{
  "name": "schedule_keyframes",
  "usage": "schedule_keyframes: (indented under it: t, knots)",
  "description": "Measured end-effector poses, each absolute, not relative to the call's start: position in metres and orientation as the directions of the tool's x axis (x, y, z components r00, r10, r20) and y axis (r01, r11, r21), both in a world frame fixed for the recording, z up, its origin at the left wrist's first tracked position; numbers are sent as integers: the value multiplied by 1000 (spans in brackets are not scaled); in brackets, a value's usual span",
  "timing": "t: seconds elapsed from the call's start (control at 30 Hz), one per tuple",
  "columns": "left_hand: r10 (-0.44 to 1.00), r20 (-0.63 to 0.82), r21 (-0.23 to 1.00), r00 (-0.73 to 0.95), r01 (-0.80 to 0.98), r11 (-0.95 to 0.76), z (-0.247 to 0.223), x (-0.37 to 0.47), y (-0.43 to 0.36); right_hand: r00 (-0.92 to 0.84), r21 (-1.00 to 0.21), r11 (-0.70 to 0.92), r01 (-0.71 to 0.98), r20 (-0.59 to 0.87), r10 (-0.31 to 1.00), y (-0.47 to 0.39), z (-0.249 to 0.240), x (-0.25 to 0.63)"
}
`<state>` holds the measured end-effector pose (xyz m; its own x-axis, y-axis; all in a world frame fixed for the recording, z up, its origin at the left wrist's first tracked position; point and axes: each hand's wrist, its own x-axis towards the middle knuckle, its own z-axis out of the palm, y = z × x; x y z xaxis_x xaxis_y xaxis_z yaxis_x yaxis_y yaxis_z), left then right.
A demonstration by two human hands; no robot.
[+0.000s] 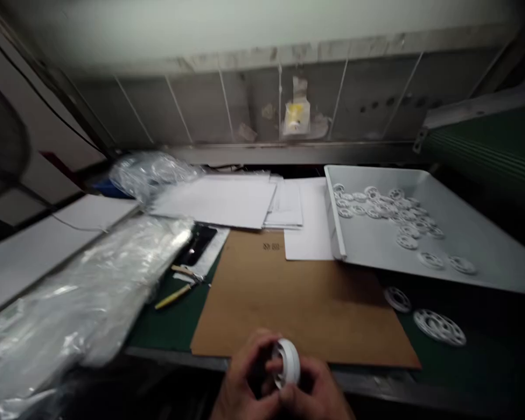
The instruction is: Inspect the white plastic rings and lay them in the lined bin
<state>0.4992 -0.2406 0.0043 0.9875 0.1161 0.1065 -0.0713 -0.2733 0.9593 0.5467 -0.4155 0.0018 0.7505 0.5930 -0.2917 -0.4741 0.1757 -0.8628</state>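
A white ring-shaped part [287,364] is held on edge between both hands at the front edge of the brown cardboard sheet [297,309]. My left hand [247,379] has its fingers wrapped round the part's left side. From the right, my right hand [317,388] grips the same part, thumb at its lower rim. Similar white discs [402,213] lie scattered in the grey tray [339,227] at the right. More white discs [440,327] rest on the green surface in front of the tray.
Yellow-handled pliers [177,294] and a dark phone-like object [199,245] lie left of the cardboard. Clear plastic bags [87,286] cover the left side. White sheets [219,201] are stacked behind, and a metal edge [367,382] runs along the front.
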Motion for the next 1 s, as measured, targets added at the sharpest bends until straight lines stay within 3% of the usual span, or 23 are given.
schedule_keyframes:
  t: [0.17,0.63,0.87,1.0]
  knots:
    - [50,214,907,976,-179,-381,3,504,-236,742,-812,307,-496,-213,636,-418,7,553]
    - [64,147,969,987,-131,-209,-2,503,-235,782,-877,272,-395,-165,601,-418,10,556]
    - [75,169,959,983,-146,-244,0,504,-237,797,-883,282,-375,-152,585,-420,13,555]
    - [99,166,948,981,-132,-290,3,504,-241,841,-901,265,-342,-168,514,-425,10,553]
